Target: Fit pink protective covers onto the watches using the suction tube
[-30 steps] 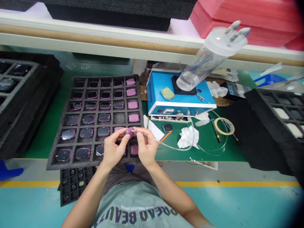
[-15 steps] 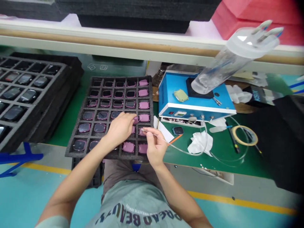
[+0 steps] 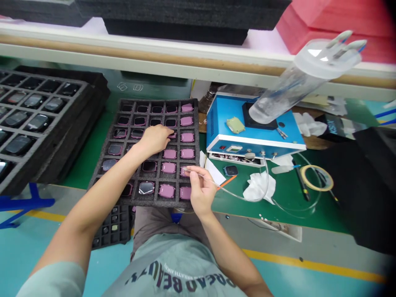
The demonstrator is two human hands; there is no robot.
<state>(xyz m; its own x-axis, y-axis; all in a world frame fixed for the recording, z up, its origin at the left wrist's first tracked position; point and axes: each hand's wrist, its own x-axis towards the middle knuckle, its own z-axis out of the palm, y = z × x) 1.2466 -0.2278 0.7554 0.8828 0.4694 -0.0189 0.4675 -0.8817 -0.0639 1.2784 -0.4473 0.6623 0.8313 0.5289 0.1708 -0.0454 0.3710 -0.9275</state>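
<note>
A grey foam tray (image 3: 159, 202) holds rows of pink watch cases, some with dark screens up and others with plain pink backs up, such as one pink watch case (image 3: 167, 191) near the front. My left hand (image 3: 154, 139) reaches over the tray, its fingers closed on a watch case (image 3: 174, 135) in the third row from the back; a bit of pink shows at the fingertips. Pinched in my right hand (image 3: 202, 187) is the end of a thin clear tube (image 3: 229, 193), with its tip over the rightmost column. The tube runs towards a blue machine (image 3: 229, 109).
A clear cylinder (image 3: 275, 99) and a pale green watch case (image 3: 235, 125) rest on the machine. Crumpled tissue (image 3: 260, 185), a tape roll (image 3: 317, 178) and a dark watch case (image 3: 230, 170) lie on the green bench. Stacked trays (image 3: 46, 123) stand left; a shelf (image 3: 173, 66) crosses overhead.
My left hand has moved away from me, from the fourth and fifth rows to the third. Pink backs now show where it was. My right hand stays in place with the tube.
</note>
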